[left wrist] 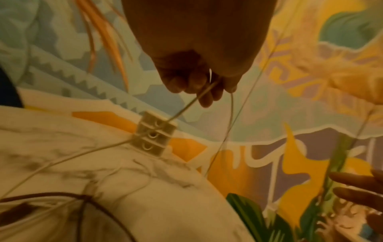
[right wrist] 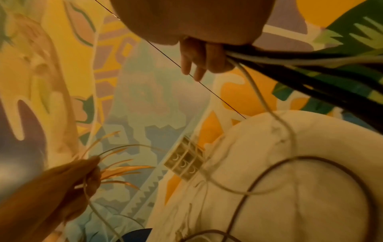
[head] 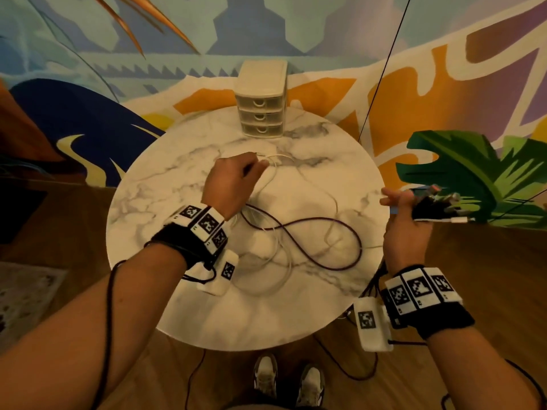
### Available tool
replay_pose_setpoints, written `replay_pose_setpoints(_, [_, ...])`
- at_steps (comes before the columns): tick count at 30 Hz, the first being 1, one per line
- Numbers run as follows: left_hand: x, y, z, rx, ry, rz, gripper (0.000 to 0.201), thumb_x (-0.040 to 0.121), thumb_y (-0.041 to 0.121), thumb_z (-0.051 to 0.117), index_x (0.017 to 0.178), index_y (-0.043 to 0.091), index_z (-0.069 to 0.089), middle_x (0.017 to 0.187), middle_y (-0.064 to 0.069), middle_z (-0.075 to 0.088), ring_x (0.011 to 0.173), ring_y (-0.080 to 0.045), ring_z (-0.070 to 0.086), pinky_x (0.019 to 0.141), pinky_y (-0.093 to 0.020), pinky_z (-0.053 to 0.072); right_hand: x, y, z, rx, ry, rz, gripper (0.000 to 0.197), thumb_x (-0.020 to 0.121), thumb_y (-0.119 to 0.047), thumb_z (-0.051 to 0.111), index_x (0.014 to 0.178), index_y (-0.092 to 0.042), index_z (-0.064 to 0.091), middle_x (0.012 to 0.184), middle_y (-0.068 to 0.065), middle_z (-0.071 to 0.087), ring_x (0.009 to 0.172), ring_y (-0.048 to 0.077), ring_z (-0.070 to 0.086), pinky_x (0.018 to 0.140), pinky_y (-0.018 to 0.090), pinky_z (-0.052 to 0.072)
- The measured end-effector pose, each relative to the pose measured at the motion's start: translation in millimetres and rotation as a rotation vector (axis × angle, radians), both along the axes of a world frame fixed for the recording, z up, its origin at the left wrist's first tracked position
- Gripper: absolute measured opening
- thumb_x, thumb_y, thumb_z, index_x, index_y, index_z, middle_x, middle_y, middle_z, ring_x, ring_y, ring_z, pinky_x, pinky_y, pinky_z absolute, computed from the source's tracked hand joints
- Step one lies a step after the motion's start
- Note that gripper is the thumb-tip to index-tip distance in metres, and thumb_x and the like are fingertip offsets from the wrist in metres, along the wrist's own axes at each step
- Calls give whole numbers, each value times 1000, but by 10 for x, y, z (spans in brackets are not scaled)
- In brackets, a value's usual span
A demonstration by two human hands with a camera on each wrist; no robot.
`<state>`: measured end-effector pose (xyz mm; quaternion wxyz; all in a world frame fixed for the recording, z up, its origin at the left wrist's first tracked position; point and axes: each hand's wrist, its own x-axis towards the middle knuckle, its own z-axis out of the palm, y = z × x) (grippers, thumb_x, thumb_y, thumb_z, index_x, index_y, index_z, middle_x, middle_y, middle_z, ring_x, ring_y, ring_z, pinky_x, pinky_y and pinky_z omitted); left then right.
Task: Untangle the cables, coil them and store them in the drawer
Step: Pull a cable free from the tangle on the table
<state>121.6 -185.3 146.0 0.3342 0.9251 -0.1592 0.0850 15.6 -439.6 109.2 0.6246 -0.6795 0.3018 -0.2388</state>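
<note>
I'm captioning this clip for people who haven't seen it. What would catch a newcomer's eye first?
First the loose tangle on the round marble table: a dark cable looping across thin white cables. Then the left hand, pinching a white cable above the table's middle, and the right hand off the right edge gripping a bundle of cable ends. Behind stands a small three-drawer organizer, drawers closed.

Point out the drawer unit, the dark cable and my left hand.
drawer unit (head: 261, 113), head view, on the middle drawer's front.
dark cable (head: 313, 224), head view, on its loop across the table.
left hand (head: 229, 184), head view, on its back.
</note>
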Motion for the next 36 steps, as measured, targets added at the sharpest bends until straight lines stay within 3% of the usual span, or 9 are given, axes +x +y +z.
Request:
replay_pose_setpoints(4, [-324, -350, 218, 185, -138, -168, 32, 94, 42, 45, 73, 19, 52, 64, 0, 54, 64, -24, 55, 54, -34, 40, -12, 352, 280, 155, -7, 257, 58, 100, -36, 42, 49, -18, 63, 44, -4, 46, 45, 7, 37, 50, 22, 31])
replay_pose_setpoints(6, [-546, -549, 214, 344, -139, -298, 23, 94, 34, 45, 83, 18, 57, 78, -2, 60, 72, -26, 58, 55, -31, 35, -3, 542, 261, 147, 111, 424, 50, 97, -41, 46, 55, -22, 66, 47, 0, 43, 47, 13, 37, 51, 29, 31])
replay_pose_setpoints(9, [-819, -649, 38, 306, -127, -380, 15, 91, 21, 48, 99, 13, 58, 87, -3, 63, 68, -26, 59, 51, -30, 36, 10, 610, 183, 154, 158, 487, 34, 94, -42, 52, 68, -22, 60, 48, -6, 47, 52, 15, 43, 56, 31, 36])
replay_pose_setpoints(15, [-750, 74, -904, 275, 468, -85, 17, 95, 24, 48, 96, 13, 61, 99, -6, 62, 93, -26, 58, 79, -32, 43, 26, 351, 286, 192, -19, 334, 43, 100, -36, 41, 86, -13, 75, 44, -3, 29, 39, 7, 24, 38, 19, 21])
replay_pose_setpoints(21, [-123, 625, -658, -26, 220, 315, 37, 98, 32, 42, 87, 5, 64, 90, -14, 65, 79, -32, 61, 73, -38, 49, -23, 302, 299, 256, -107, 198, 44, 101, -40, 38, 88, -17, 73, 52, 3, 31, 42, 8, 24, 39, 20, 20])
replay_pose_setpoints(24, [-57, 724, -675, 282, 415, 274, 39, 99, 34, 39, 93, 5, 64, 97, -16, 65, 86, -33, 59, 73, -35, 47, -28, 321, 288, 287, -146, 149, 45, 101, -39, 37, 85, -16, 72, 51, 1, 32, 42, 8, 25, 39, 19, 20])
replay_pose_setpoints(26, [-50, 833, -716, 312, 482, 313, 39, 99, 33, 38, 92, 3, 64, 97, -18, 66, 85, -33, 59, 75, -38, 50, -4, 291, 278, 297, -171, 112, 46, 101, -40, 37, 86, -14, 72, 48, -4, 33, 41, 7, 25, 39, 20, 21])
replay_pose_setpoints(31, [45, 584, -447, -180, 218, 372, 39, 100, 33, 36, 89, 4, 60, 80, -9, 64, 66, -29, 60, 62, -33, 51, -15, 302, 199, 268, -154, 96, 52, 101, -40, 36, 91, -1, 70, 49, -6, 47, 40, 6, 35, 40, 20, 25])
replay_pose_setpoints(36, [46, 598, -385, 127, 232, 325, 42, 101, 34, 34, 89, 4, 62, 87, -17, 67, 84, -35, 60, 76, -40, 48, -41, 276, 218, 302, -169, 87, 56, 102, -37, 35, 101, 13, 61, 69, 5, 59, 37, 2, 41, 39, 14, 29])
